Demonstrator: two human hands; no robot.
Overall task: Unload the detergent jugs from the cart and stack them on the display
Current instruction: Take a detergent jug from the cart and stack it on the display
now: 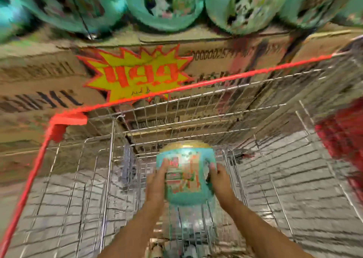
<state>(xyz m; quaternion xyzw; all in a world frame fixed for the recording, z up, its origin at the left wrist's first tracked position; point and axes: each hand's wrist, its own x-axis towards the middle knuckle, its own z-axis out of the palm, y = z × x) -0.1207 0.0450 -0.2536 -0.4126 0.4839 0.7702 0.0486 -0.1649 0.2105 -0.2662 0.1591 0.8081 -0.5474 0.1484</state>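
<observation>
A teal detergent jug (186, 175) with a gold cap and a colourful label hangs above the wire cart (255, 175). My left hand (157, 181) presses its left side with fingers up along the label. My right hand (218, 181) holds its right side, fingers wrapped round the edge. Between them the jug is off the cart's floor. Several teal jugs (165, 6) lie in a row on the display of cardboard boxes (225, 61) at the top. The picture is blurred by motion.
The cart's red rim (176, 88) runs across the middle and down the left side. A yellow and red starburst price sign (137, 75) hangs on the boxes. Something red (343, 132) is at the right edge, too blurred to name.
</observation>
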